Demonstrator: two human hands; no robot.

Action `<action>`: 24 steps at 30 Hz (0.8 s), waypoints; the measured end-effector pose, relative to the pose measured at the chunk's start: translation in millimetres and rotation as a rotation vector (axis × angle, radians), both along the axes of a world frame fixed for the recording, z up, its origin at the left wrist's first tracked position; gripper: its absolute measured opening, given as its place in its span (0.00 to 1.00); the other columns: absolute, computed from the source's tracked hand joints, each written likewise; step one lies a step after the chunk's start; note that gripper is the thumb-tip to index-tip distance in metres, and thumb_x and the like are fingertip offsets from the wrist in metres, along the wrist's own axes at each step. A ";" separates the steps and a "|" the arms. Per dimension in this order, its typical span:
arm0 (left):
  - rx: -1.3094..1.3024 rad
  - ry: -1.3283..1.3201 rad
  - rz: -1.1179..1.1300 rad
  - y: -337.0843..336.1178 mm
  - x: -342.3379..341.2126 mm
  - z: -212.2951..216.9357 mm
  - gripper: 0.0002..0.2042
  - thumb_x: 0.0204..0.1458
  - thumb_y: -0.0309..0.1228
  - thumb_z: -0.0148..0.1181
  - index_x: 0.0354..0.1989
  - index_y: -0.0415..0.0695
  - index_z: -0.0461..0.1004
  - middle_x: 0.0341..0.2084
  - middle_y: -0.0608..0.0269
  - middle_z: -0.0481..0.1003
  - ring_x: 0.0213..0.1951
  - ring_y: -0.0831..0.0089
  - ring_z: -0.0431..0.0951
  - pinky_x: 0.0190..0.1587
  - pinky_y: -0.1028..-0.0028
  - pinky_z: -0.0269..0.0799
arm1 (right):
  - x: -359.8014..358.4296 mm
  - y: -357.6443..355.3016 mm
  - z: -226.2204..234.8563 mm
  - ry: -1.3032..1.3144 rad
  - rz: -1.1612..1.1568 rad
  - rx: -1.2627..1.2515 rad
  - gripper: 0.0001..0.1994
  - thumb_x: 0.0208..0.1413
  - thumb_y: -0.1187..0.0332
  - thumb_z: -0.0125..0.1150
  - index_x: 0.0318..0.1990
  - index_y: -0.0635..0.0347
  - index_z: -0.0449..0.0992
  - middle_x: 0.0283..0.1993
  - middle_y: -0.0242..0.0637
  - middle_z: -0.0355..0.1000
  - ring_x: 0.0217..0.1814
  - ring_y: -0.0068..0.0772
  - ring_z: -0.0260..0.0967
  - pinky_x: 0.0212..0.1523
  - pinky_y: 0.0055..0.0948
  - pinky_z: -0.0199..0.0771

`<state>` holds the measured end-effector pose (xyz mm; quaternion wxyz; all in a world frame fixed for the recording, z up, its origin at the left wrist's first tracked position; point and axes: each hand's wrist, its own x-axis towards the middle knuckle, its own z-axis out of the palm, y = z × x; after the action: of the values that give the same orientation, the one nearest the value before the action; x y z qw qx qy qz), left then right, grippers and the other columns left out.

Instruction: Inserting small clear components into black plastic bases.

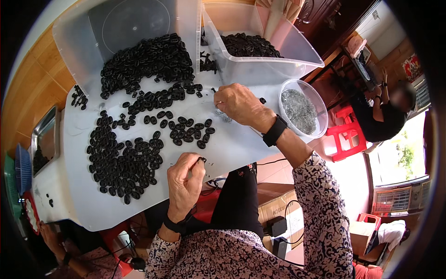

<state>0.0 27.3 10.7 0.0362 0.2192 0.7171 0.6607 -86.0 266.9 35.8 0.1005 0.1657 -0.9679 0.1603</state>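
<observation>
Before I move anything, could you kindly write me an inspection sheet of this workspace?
Surface: white table, small dark specks near its front edge.
Job's things: black two-holed pieces in loose groups; silvery pieces in a round tub.
Clutter: left see-through bin and right see-through bin, both holding black pieces; metal tray at the left.
Hands: left hand pinches a small black piece in its fingers; right hand is over the table, its hold unclear.
Cables: dark cable below the table edge.
Surroundings: red stool and a person in a dark top, right.
</observation>
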 end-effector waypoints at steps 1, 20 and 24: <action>0.002 -0.002 0.000 0.1 -0.5 -0.1 0.05 0.52 0.22 0.53 0.33 0.32 0.70 0.24 0.62 0.69 0.21 0.81 0.64 0.20 0.79 0.60 | -1.1 -1.2 0.2 0.031 -0.003 0.034 0.04 0.46 0.74 0.58 0.27 0.64 0.77 0.29 0.43 0.74 0.31 0.47 0.72 0.34 0.39 0.72; -0.040 0.038 0.019 2.9 0.3 1.0 0.06 0.52 0.24 0.52 0.32 0.31 0.69 0.25 0.57 0.71 0.22 0.77 0.67 0.23 0.77 0.63 | 14.1 14.8 21.1 -0.114 -0.159 -0.279 0.04 0.43 0.75 0.61 0.28 0.65 0.78 0.22 0.44 0.74 0.24 0.40 0.73 0.30 0.31 0.73; -0.050 0.025 0.019 -0.3 -0.1 -1.3 0.07 0.53 0.26 0.52 0.33 0.32 0.70 0.25 0.57 0.71 0.22 0.77 0.68 0.23 0.77 0.63 | 11.7 16.4 17.2 -0.096 -0.123 -0.171 0.04 0.45 0.75 0.58 0.27 0.65 0.78 0.22 0.46 0.73 0.24 0.43 0.73 0.30 0.33 0.73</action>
<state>-0.1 27.1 9.5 0.0267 0.2197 0.7358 0.6401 -74.3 283.3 53.0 0.0775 0.0892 -0.9627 0.2435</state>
